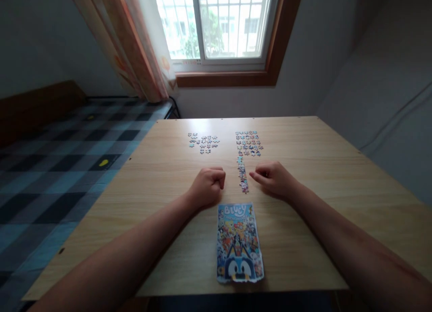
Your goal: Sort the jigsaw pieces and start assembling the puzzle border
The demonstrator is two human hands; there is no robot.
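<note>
My left hand (209, 184) rests on the table as a closed fist, left of a narrow strip of joined jigsaw pieces (242, 175). Just right of that strip is my right hand (275, 179), fingers curled in and a fingertip pointing at the strip without visibly touching it. Nothing shows in either hand. Beyond the strip, several rows of loose jigsaw pieces (248, 141) lie at the back right, close to its far end. A looser group of pieces (207, 142) is scattered at the back left. A Bluey picture sheet (239, 244) with a ragged lower edge lies between my forearms.
The light wooden table (303, 143) reaches toward the wall under a barred window (232, 28). A bed with a checked cover (67, 168) stands along the left side. An orange curtain (135, 46) hangs beside the window, and a cable (398, 116) runs along the right wall.
</note>
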